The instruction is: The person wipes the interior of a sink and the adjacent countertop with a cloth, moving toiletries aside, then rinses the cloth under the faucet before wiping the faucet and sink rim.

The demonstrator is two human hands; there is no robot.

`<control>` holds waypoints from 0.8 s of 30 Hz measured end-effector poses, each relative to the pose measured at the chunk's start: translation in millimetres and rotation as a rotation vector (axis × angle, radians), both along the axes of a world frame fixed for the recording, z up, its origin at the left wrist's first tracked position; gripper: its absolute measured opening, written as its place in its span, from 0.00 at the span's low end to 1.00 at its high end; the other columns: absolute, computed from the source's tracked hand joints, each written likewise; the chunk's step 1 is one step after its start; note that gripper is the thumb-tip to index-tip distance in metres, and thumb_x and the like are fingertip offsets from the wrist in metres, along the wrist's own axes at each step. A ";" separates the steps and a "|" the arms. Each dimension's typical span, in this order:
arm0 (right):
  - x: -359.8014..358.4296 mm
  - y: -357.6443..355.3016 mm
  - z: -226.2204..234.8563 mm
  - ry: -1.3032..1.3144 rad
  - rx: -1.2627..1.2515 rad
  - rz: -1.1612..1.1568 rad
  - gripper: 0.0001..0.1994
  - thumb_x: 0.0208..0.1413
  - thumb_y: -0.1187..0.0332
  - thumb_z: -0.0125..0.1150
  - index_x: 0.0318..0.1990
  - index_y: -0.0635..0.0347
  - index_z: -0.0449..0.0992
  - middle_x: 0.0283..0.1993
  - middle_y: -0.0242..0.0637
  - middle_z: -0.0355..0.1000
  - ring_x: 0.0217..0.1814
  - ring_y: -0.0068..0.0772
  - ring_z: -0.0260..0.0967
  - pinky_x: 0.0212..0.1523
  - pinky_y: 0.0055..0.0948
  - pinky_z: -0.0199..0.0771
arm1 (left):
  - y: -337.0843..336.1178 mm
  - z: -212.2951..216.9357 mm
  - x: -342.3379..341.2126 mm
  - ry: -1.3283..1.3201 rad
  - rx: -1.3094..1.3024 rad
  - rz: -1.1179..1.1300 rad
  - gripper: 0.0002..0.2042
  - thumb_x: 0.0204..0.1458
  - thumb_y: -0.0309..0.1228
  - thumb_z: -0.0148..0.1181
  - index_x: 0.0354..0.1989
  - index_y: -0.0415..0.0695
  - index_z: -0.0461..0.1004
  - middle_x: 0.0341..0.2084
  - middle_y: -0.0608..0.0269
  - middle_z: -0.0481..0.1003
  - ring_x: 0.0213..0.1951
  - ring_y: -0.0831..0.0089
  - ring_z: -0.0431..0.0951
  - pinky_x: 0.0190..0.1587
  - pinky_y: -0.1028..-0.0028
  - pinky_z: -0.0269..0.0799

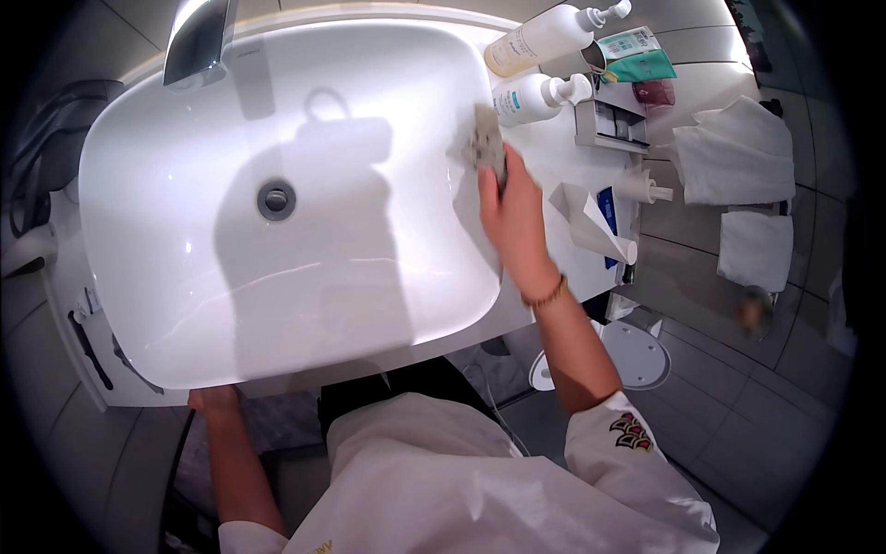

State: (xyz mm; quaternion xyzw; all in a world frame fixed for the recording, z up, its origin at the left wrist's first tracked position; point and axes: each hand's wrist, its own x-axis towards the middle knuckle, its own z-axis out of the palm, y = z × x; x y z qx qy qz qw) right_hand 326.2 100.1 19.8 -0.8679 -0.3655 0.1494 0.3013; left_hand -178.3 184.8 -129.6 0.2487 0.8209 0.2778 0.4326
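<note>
A large white washbasin [185,305] fills the middle of the view, with a round metal drain [276,199] near its centre. My right hand [513,220] presses a grey sponge [486,140] against the basin's right rim, fingers closed on it. My left hand [214,399] rests at the basin's near edge, low left, gripping or leaning on the rim; its fingers are mostly hidden under the edge.
A chrome tap [198,39] stands at the back left. Two white pump bottles [540,39] [535,97], a holder with small packets [614,120] and a folded paper piece [591,222] sit right of the basin. Folded white towels [738,152] hang further right. A round white lid [637,355] lies on the tiled floor.
</note>
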 end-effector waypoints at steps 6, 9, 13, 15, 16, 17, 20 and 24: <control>68.0 81.9 -6.2 -0.317 0.000 0.007 0.11 0.58 0.68 0.55 0.35 0.71 0.72 0.29 0.60 0.73 0.35 0.63 0.72 0.36 0.48 0.72 | -2.7 48.7 64.5 -0.051 0.141 -0.116 0.24 0.53 0.33 0.65 0.50 0.25 0.71 0.46 0.56 0.75 0.44 0.70 0.76 0.44 0.69 0.76; 50.8 62.7 -5.9 -0.190 0.063 -0.003 0.12 0.59 0.67 0.54 0.36 0.71 0.73 0.29 0.59 0.73 0.33 0.61 0.72 0.34 0.47 0.72 | 1.2 -22.6 -15.8 0.148 -0.103 0.006 0.24 0.54 0.39 0.63 0.50 0.30 0.73 0.47 0.57 0.76 0.45 0.69 0.76 0.46 0.70 0.75; 4.0 11.1 3.1 0.053 -0.013 -0.121 0.12 0.60 0.66 0.53 0.37 0.70 0.72 0.28 0.58 0.73 0.32 0.60 0.72 0.34 0.46 0.71 | 1.2 -22.9 -25.7 0.225 -0.234 -0.004 0.24 0.57 0.44 0.56 0.52 0.34 0.72 0.49 0.55 0.75 0.47 0.67 0.76 0.48 0.71 0.73; 3.2 9.1 -0.6 0.032 0.033 -0.116 0.12 0.60 0.66 0.53 0.37 0.69 0.72 0.27 0.58 0.72 0.31 0.59 0.72 0.34 0.45 0.70 | 2.6 -16.9 -20.8 0.268 -0.295 -0.041 0.25 0.58 0.46 0.53 0.53 0.36 0.72 0.50 0.54 0.75 0.48 0.66 0.76 0.49 0.71 0.72; 15.5 12.0 -7.4 -0.025 0.077 -0.084 0.13 0.60 0.65 0.53 0.36 0.70 0.72 0.27 0.58 0.72 0.31 0.59 0.71 0.33 0.45 0.70 | 3.3 -16.9 -17.7 0.287 -0.318 -0.067 0.25 0.59 0.47 0.52 0.53 0.37 0.72 0.50 0.54 0.75 0.48 0.65 0.76 0.49 0.71 0.71; 34.8 22.4 -15.5 -0.081 0.122 -0.052 0.13 0.60 0.64 0.53 0.35 0.70 0.72 0.26 0.57 0.72 0.31 0.60 0.71 0.33 0.45 0.70 | 5.5 -15.6 -15.1 0.302 -0.352 -0.104 0.25 0.59 0.48 0.50 0.53 0.38 0.72 0.51 0.53 0.75 0.48 0.65 0.76 0.50 0.72 0.71; 67.3 68.8 -13.9 -0.083 0.162 -0.042 0.15 0.60 0.63 0.53 0.33 0.70 0.72 0.27 0.57 0.72 0.30 0.58 0.71 0.33 0.44 0.70 | -6.5 -65.1 -77.0 0.447 -0.165 -0.608 0.21 0.60 0.44 0.50 0.54 0.41 0.72 0.51 0.56 0.75 0.48 0.66 0.76 0.49 0.73 0.72; 54.4 47.3 -22.7 0.132 0.192 -0.219 0.17 0.60 0.61 0.54 0.30 0.70 0.72 0.23 0.46 0.71 0.26 0.39 0.68 0.31 0.37 0.67 | -1.1 -47.3 -37.3 0.268 -0.209 -0.199 0.20 0.57 0.41 0.55 0.53 0.40 0.72 0.50 0.61 0.76 0.47 0.69 0.76 0.47 0.74 0.73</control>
